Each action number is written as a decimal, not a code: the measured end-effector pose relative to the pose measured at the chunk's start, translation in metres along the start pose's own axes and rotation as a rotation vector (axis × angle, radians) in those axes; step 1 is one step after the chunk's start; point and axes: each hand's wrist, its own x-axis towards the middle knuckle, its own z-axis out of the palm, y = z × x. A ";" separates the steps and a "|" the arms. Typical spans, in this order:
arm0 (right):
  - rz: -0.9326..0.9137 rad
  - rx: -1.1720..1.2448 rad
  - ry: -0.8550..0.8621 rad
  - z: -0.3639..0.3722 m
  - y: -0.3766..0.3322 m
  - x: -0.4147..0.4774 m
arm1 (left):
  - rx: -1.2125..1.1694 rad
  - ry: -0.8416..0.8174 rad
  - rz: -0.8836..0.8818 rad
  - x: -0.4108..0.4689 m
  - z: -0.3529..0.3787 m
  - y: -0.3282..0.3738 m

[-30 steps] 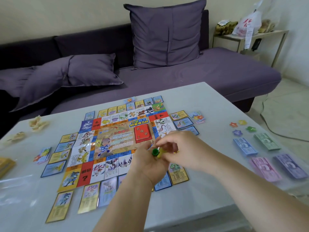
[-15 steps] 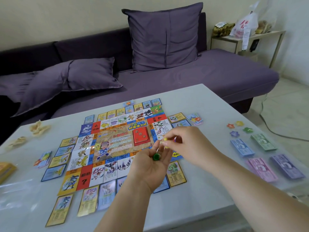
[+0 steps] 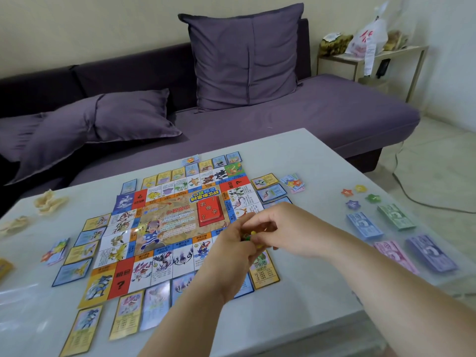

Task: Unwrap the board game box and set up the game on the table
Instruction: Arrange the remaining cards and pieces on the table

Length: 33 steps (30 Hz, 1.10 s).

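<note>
Left hand [image 3: 229, 256] cups the small game pieces [image 3: 247, 236], green and yellow, above the game board's [image 3: 175, 222] near right corner. Right hand [image 3: 286, 229] pinches one out, probably to stand it on a square. Beyond, the red card deck [image 3: 210, 210] sits mid-board, while banknotes [image 3: 363, 226] and star tokens [image 3: 356, 197] lie sorted on the table [image 3: 296, 155].

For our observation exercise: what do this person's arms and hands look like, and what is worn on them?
Both forearms are bare to the frame edge; no sleeve shows. The left hand and right hand wear no gloves, and no watch or bracelet shows at either wrist.
</note>
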 end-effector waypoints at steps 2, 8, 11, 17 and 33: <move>-0.012 -0.055 -0.063 -0.001 -0.001 -0.002 | 0.004 -0.040 -0.035 -0.002 -0.001 0.001; -0.012 -0.122 -0.001 0.003 0.003 -0.001 | -0.159 -0.109 -0.111 -0.004 0.000 0.005; 0.005 -0.069 0.033 -0.004 0.004 0.000 | -0.338 -0.097 -0.178 -0.004 -0.002 0.011; 0.140 -0.057 0.341 -0.027 0.027 0.005 | -0.441 0.139 -0.247 0.009 -0.017 0.013; 0.317 -0.391 0.216 0.009 0.041 0.038 | 0.609 0.161 -0.023 0.054 -0.020 0.009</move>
